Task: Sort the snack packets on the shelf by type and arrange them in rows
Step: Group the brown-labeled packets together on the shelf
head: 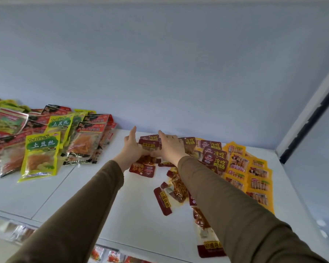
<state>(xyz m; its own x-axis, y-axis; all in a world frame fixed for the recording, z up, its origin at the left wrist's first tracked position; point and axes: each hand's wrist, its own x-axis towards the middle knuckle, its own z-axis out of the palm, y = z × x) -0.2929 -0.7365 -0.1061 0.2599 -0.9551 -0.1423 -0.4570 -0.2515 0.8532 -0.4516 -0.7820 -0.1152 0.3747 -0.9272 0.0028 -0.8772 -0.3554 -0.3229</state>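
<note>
Both my hands reach to the back of the white shelf [84,196]. My left hand [132,147] has its fingers straight and its thumb against a dark red packet [149,146]. My right hand [172,146] lies flat on the same group of dark red packets, fingers extended. More dark red packets [216,155] form a row to the right, and several lie loose [162,201] near the front. Orange-yellow packets [258,172] lie in rows at the far right. A mixed pile of yellow-green packets [41,154] and red-black packets [87,141] sits at the left.
A pale blue back wall [160,73] stands behind the shelf. A white side panel [310,114] with a dark strip bounds the right end. More packets [103,253] show on the shelf below the front edge.
</note>
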